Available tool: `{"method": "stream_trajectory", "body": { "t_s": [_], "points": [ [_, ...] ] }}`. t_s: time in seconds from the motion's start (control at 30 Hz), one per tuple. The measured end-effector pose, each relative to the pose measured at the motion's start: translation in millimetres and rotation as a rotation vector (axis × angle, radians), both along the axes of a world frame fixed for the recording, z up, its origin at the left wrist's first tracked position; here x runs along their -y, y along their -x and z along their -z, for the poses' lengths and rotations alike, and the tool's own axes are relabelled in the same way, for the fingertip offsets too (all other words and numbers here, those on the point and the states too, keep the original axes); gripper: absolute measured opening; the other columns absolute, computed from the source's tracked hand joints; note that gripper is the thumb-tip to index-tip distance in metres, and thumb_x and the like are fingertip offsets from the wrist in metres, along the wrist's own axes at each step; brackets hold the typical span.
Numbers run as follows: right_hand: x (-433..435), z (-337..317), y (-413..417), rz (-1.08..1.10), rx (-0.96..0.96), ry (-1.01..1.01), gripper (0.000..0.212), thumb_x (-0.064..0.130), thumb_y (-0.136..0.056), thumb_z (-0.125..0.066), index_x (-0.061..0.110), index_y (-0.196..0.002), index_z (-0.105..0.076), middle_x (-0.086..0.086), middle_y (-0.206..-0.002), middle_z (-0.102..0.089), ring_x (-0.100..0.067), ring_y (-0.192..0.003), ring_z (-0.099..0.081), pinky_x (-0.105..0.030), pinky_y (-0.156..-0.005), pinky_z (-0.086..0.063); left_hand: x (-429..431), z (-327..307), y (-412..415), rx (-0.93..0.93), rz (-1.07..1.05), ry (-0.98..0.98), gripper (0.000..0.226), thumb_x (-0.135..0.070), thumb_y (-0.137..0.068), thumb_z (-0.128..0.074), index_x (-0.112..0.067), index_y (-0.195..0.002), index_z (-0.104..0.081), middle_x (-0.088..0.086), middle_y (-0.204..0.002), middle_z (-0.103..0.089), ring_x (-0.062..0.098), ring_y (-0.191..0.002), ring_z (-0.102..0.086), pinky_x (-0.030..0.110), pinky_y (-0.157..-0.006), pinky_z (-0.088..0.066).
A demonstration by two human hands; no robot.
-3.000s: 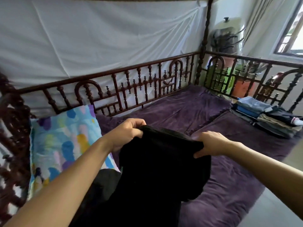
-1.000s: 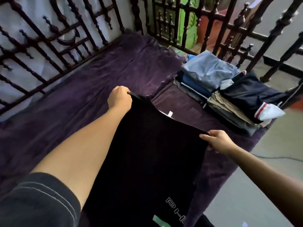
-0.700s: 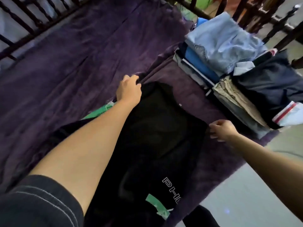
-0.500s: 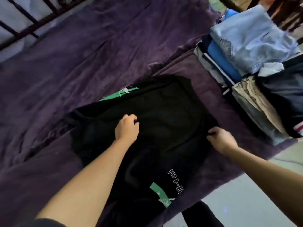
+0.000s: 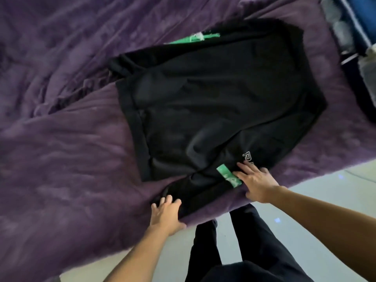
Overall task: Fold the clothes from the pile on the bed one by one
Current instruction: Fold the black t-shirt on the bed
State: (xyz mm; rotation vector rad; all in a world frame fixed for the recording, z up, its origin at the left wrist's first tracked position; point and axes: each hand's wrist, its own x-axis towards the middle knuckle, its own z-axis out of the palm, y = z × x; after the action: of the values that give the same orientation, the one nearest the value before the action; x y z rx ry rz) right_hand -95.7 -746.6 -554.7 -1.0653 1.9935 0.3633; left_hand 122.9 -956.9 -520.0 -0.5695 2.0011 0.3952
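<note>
Black garment [image 5: 213, 110] lies spread on the bed [image 5: 71, 149]; left hand [image 5: 165, 212] and right hand [image 5: 254, 182] smooth its near edge, fingers flat, gripping nothing. Next, likely: fold a side inward.
</note>
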Motion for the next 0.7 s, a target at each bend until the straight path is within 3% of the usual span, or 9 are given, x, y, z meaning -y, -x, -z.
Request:
{"method": "stream_trajectory", "body": {
  "t_s": [0.03, 0.13, 0.17, 0.23, 0.37, 0.47, 0.53, 0.6, 0.7],
  "points": [
    [-5, 5, -9, 0.033, -0.045, 0.027, 0.075, 0.029, -0.077, -0.06, 0.032, -0.147, -0.032, 0.005, -0.161, -0.013, -0.016, -0.148, -0.013, -0.041, -0.106, -0.032, 1, 5, -17, -0.005, 0.023, 0.039, 0.062, -0.04, -0.08, -0.067, -0.029, -0.134, -0.039, -0.002, -0.134, -0.038, 0.021, -0.128, -0.035, 0.042, -0.099, -0.032],
    [-20, 25, -30, 0.221, -0.163, 0.276, 0.049, 0.016, -0.072, -0.075, 0.024, -0.12, -0.068, -0.002, -0.137, -0.057, -0.023, -0.128, -0.052, -0.044, -0.089, -0.045, 5, 18, -53, -0.12, 0.021, 0.108, 0.051, -0.027, -0.087, -0.06, -0.028, -0.133, -0.04, -0.004, -0.134, -0.038, 0.019, -0.127, -0.035, 0.038, -0.098, -0.034],
    [-23, 28, -34, 0.285, -0.201, 0.348, 0.036, 0.014, -0.075, -0.076, 0.022, -0.11, -0.073, -0.002, -0.126, -0.065, -0.023, -0.12, -0.059, -0.043, -0.086, -0.046, 6, 20, -58, -0.159, -0.003, 0.095, 0.046, -0.029, -0.088, -0.059, -0.027, -0.131, -0.043, -0.005, -0.13, -0.041, 0.019, -0.124, -0.037, 0.036, -0.096, -0.035],
    [-21, 20, -35, 0.376, -0.215, 0.324, 0.022, 0.019, -0.087, -0.066, 0.022, -0.108, -0.073, 0.001, -0.12, -0.068, -0.02, -0.118, -0.06, -0.039, -0.091, -0.043, 12, 20, -59, -0.196, -0.086, 0.016, 0.039, -0.037, -0.089, -0.06, -0.025, -0.125, -0.051, -0.005, -0.123, -0.047, 0.018, -0.118, -0.042, 0.032, -0.092, -0.038],
    [-14, -19, -21, 0.318, -0.194, 0.149, 0.027, 0.037, -0.1, -0.043, 0.024, -0.115, -0.062, -0.003, -0.107, -0.07, -0.027, -0.104, -0.062, -0.032, -0.084, -0.041, 38, 0, -41, -0.269, -0.255, -0.138, 0.033, -0.039, -0.088, -0.063, -0.018, -0.114, -0.064, -0.007, -0.104, -0.052, 0.018, -0.108, -0.052, 0.03, -0.086, -0.042],
    [-25, -52, -9, 0.352, -0.176, 0.161, 0.031, 0.046, -0.1, -0.038, 0.022, -0.107, -0.055, -0.007, -0.099, -0.07, -0.032, -0.095, -0.063, -0.034, -0.075, -0.043, 65, -36, 2, -0.463, -0.403, -0.167, 0.006, -0.027, -0.083, -0.069, -0.025, -0.082, -0.064, -0.006, -0.086, -0.061, 0.016, -0.088, -0.058, 0.027, -0.074, -0.043],
    [-35, -72, -1, 0.46, -0.081, 0.182, 0.035, 0.06, -0.094, -0.04, 0.026, -0.091, -0.051, -0.005, -0.087, -0.068, -0.03, -0.084, -0.063, -0.036, -0.069, -0.045, 81, -65, 47, -0.592, -0.504, -0.148, 0.021, -0.019, -0.082, -0.07, -0.026, -0.067, -0.056, -0.004, -0.073, -0.062, 0.013, -0.074, -0.057, 0.021, -0.063, -0.041],
    [-42, -90, 11, 0.515, -0.001, 0.205, 0.05, 0.075, -0.084, -0.04, 0.026, -0.08, -0.049, 0.003, -0.072, -0.063, -0.019, -0.072, -0.059, -0.035, -0.065, -0.047, 94, -94, 97, -0.709, -0.525, -0.154, 0.022, -0.015, -0.081, -0.071, -0.024, -0.067, -0.057, 0.0, -0.072, -0.063, 0.013, -0.069, -0.054, 0.022, -0.062, -0.04],
    [-55, -105, 34, 0.498, 0.003, 0.187, 0.072, 0.089, -0.067, -0.033, 0.02, -0.069, -0.052, 0.003, -0.067, -0.058, -0.013, -0.068, -0.056, -0.031, -0.064, -0.048, 107, -125, 174, -0.815, -0.421, -0.126, 0.011, -0.021, -0.083, -0.071, -0.017, -0.078, -0.062, 0.002, -0.077, -0.065, 0.017, -0.074, -0.057, 0.031, -0.071, -0.044]
  ]
}}
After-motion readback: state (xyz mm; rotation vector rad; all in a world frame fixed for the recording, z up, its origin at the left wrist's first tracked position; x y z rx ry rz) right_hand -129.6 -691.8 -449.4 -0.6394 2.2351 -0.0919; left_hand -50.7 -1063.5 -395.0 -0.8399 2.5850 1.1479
